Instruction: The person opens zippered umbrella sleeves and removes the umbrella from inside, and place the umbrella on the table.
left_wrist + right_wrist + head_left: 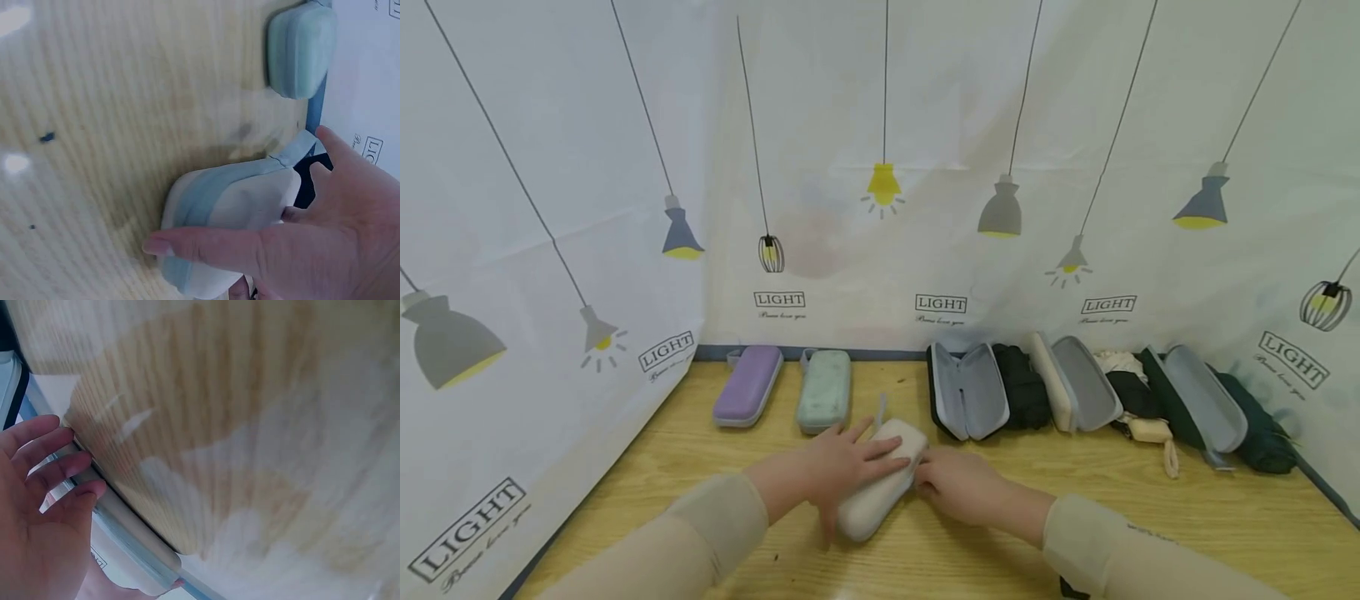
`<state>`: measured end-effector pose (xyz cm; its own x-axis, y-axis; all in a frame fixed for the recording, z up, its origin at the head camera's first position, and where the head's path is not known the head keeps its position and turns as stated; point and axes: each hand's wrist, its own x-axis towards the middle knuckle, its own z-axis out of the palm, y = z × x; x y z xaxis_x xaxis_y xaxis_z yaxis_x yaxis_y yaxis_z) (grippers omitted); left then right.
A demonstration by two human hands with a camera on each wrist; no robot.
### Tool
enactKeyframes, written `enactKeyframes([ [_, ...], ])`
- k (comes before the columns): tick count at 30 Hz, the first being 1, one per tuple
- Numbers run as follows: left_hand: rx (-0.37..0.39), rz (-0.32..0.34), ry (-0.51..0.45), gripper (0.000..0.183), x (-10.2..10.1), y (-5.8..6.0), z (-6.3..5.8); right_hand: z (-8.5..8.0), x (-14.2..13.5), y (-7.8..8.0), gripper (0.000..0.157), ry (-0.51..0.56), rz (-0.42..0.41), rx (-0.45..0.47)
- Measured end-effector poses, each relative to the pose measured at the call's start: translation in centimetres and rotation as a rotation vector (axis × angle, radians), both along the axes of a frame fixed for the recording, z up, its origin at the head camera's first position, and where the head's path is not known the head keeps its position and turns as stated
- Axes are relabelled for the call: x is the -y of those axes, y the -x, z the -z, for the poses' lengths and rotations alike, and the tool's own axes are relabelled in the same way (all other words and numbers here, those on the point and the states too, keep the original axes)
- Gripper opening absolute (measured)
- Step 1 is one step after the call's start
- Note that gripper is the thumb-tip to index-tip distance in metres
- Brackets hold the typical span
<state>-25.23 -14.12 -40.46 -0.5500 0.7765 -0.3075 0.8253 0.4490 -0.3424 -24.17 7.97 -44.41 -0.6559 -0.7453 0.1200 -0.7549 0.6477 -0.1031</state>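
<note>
A white, rounded zip case (874, 503) stands near the middle of the table, slanting away to the right. My left hand (842, 460) holds it, fingers spread over its upper face and the thumb (206, 245) across its pale grey-blue zipper band. A short grey loop strap (294, 150) sticks out at the far end, by the left index finger. On the case's right side is my right hand (958, 485), its fingers curled. Its thumb and index finger pinch at the zipper seam (134, 544); the pull between them is hidden.
Purple (747, 386) and mint green (825, 390) closed cases lie back left. At the back right are opened black (970, 392), white (1086, 383) and dark green (1198, 400) cases, with folded black (1022, 387) and green (1255, 425) bundles beside them. A printed curtain (850, 275) encloses the table.
</note>
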Motion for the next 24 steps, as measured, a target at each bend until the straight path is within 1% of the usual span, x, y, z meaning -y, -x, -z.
enactKeyframes([
  [2, -0.016, 0.002, 0.05, 0.131, -0.2, 0.1, -0.4, -0.1, -0.1, 0.0, 0.006, 0.006, 0.001, 0.004],
  [5, -0.014, -0.004, 0.114, 0.13, -0.5, 0.1, -0.9, -0.1, -0.2, 0.0, 0.006, 0.01, -0.003, 0.001],
  [8, 0.0, -0.022, 0.135, 0.128, -0.6, -0.1, -1.2, -0.1, -0.2, -0.1, 0.007, 0.007, 0.005, 0.002],
  [11, 0.001, -0.039, 0.135, 0.126, -0.7, -0.3, -1.3, 0.0, -0.1, -0.3, 0.009, 0.009, 0.027, 0.014],
  [13, -0.012, -0.04, 0.13, 0.125, -0.8, -0.4, -1.3, 0.1, -0.1, -0.5, 0.011, 0.019, 0.044, 0.022],
  [18, -0.035, -0.034, 0.115, 0.125, -1.2, -0.4, -1.2, 0.3, 0.1, -1.0, 0.015, 0.038, 0.08, -0.002],
  [20, -0.037, -0.037, 0.114, 0.126, -1.3, -0.4, -1.1, 0.3, 0.3, -1.3, 0.016, 0.039, 0.087, -0.008],
  [22, -0.041, -0.043, 0.117, 0.126, -1.3, -0.4, -1.0, 0.3, 0.5, -1.5, 0.017, 0.046, 0.084, 0.005],
  [24, -0.047, -0.046, 0.116, 0.126, -1.3, -0.4, -1.0, 0.2, 0.7, -1.8, 0.018, 0.06, 0.067, 0.022],
])
